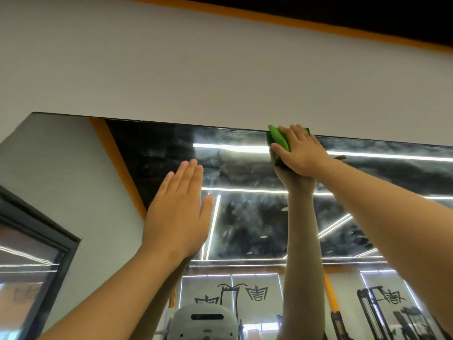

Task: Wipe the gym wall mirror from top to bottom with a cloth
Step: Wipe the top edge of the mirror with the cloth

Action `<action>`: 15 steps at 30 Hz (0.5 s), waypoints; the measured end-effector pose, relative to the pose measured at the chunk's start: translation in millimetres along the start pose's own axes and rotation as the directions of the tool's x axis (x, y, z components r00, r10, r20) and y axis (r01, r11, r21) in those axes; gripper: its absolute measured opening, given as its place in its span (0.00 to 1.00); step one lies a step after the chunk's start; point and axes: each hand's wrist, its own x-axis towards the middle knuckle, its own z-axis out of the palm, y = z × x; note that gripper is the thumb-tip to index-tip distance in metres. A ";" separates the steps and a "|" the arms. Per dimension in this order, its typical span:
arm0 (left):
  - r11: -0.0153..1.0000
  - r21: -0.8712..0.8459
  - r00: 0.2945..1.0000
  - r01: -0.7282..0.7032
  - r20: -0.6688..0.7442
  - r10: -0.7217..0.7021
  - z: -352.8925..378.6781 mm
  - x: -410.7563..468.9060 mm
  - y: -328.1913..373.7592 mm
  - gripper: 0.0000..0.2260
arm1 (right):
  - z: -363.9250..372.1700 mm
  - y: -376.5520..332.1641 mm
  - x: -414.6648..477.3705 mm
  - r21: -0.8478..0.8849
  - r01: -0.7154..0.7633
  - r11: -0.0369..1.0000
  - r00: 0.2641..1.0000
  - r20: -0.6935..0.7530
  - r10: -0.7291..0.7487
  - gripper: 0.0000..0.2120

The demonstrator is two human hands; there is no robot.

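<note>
The wall mirror [245, 217] fills the lower half of the view, its top edge running across the middle. A folded green cloth [278, 139] lies against the glass right at that top edge. My right hand [302, 152] presses flat on the cloth, fingers straight, thumb beside it. My left hand [177, 217] rests flat on the glass lower and to the left, fingers straight and together. Smeary streaks show on the mirror around the cloth. My reflected right arm rises under the cloth.
A grey wall [220, 69] with an orange stripe [269, 18] stands above the mirror. A dark-framed window [31, 253] is at lower left. Gym machines [382, 312] and ceiling light strips show in the reflection.
</note>
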 end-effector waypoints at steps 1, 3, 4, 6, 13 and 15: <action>1.000 -0.002 1.000 0.003 0.002 -0.003 -0.7 -0.4 0.3 0.41 | -2.5 0.8 3.2 0.004 0.013 1.000 1.000 0.025 -0.013 0.32; 1.000 0.003 1.000 0.007 0.003 -0.007 -1.0 -0.7 1.2 0.41 | -5.8 -0.1 8.7 0.002 0.004 1.000 0.998 0.067 -0.004 0.33; 1.000 0.009 1.000 0.008 0.003 -0.008 -0.8 -0.8 1.5 0.41 | -5.3 -2.6 10.8 0.002 -0.019 1.000 0.997 0.072 0.018 0.32; 1.000 0.008 1.000 0.010 0.004 -0.010 0.2 -1.1 1.9 0.41 | -1.5 -13.2 12.8 0.019 -0.070 0.997 0.996 0.053 0.069 0.28; 0.999 0.034 1.000 0.008 -0.016 -0.007 -0.3 -1.6 3.9 0.40 | 17.5 -136.0 24.0 0.048 0.071 0.996 0.996 0.049 -0.073 0.26; 1.000 0.026 0.999 0.015 -0.034 -0.014 1.3 -1.1 2.9 0.39 | 24.1 -165.9 23.1 0.057 0.134 0.989 0.990 0.029 -0.136 0.26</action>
